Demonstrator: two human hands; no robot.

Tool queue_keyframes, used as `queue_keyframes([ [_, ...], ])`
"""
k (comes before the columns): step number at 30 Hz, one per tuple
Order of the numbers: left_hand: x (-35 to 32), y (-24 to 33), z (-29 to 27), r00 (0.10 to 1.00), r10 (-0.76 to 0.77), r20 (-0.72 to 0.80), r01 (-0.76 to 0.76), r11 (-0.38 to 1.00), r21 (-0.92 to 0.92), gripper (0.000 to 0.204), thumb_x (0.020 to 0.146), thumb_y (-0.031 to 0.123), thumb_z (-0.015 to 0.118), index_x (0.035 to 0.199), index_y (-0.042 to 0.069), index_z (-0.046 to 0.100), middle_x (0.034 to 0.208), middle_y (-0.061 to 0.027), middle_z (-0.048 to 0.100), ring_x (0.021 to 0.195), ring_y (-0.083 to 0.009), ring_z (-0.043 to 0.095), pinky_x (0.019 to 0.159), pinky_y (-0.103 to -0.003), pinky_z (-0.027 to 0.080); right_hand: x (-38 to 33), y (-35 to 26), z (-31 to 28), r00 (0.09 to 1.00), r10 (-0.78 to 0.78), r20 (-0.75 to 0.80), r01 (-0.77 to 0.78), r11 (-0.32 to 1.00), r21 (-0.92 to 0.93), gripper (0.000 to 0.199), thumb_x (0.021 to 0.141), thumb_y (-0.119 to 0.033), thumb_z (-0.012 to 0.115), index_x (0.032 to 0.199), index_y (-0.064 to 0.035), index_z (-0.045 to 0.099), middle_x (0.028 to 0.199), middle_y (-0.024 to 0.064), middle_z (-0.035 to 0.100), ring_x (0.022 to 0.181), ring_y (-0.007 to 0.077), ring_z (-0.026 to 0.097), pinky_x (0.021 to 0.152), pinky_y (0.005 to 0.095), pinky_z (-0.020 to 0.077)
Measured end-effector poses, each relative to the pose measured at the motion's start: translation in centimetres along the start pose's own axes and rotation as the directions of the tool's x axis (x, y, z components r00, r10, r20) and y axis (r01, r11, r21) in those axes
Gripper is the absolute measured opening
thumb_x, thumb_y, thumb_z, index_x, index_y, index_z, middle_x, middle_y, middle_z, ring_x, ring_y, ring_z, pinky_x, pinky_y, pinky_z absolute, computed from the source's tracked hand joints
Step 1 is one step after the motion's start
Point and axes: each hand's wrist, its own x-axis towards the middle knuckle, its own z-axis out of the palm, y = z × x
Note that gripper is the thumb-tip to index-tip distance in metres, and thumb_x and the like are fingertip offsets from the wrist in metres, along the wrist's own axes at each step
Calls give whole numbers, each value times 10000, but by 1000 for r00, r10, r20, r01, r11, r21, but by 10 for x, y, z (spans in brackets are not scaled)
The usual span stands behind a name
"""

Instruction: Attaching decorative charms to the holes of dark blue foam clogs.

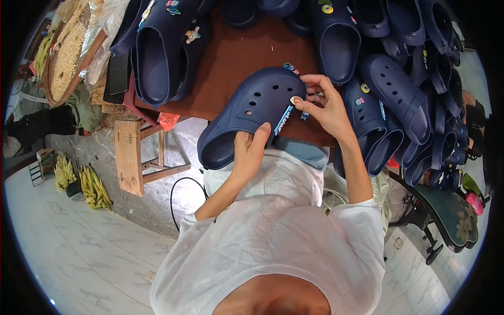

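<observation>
A navy clog (265,79) with round holes in its upper is held at the near edge of the brown table (226,44), tilted with its toe away to the right. My left hand (250,152) grips it by the opening, the thumb on the outside and the fingers inside. At the toe, my right hand (326,107) has thumb and index finger closed on a small brown football-shaped shoe charm (296,100), which touches the upper. A blue lettered charm strip (283,121) is on the clog's side just below. Small charms (290,67) show beyond the toe; whether they are attached cannot be told.
Several navy clogs (396,97) are heaped on the right, some with charms. Others (157,68) stand at the left, beside a dark phone-like slab (117,79). A wooden stool (128,157) is left of the table, a chair (446,215) at right, corn cobs (94,188) on the floor.
</observation>
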Motion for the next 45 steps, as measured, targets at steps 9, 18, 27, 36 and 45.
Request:
queue_keyframes([
  [9,-3,5,-10,999,40,21,-41,997,64,347,948,106,559,1258,-48,535,1171,-78,594,1042,-123,553,919,-272,445,3,-7,-6,975,94,203,-156,935,318,727,794,-146,839,1410,-65,461,1376,122,508,1305,253,491,1070,368,440],
  [18,-4,9,-5,1000,12,-9,-12,998,60,334,929,97,554,1231,-46,544,1133,-72,603,998,-117,562,881,-269,458,0,-6,-3,969,115,217,-186,920,346,715,796,-95,822,1407,-54,453,1315,108,525,1208,197,539,1055,340,447],
  [27,-2,6,-5,997,77,-26,-75,993,88,264,917,67,536,1142,-60,590,1063,-76,626,923,-110,571,810,-258,474,1,-5,10,986,76,151,-122,937,328,605,841,-57,777,1358,-67,464,1249,104,559,1156,201,571,1003,348,479],
  [36,10,14,-21,981,-189,-32,184,975,-126,458,907,168,617,1302,-41,515,1219,-99,608,1091,-179,592,987,-325,435,1,-7,3,976,104,191,-149,960,237,700,889,-121,750,1483,-38,390,1319,89,520,1160,152,544,1037,300,436],
  [45,27,7,-46,952,-290,94,304,889,-342,485,849,117,593,1293,-57,502,1256,-156,611,1173,-271,591,1048,-427,435,1,0,0,992,69,107,-92,969,230,612,892,-185,758,1417,-26,488,1288,119,577,1129,186,600,958,313,493],
])
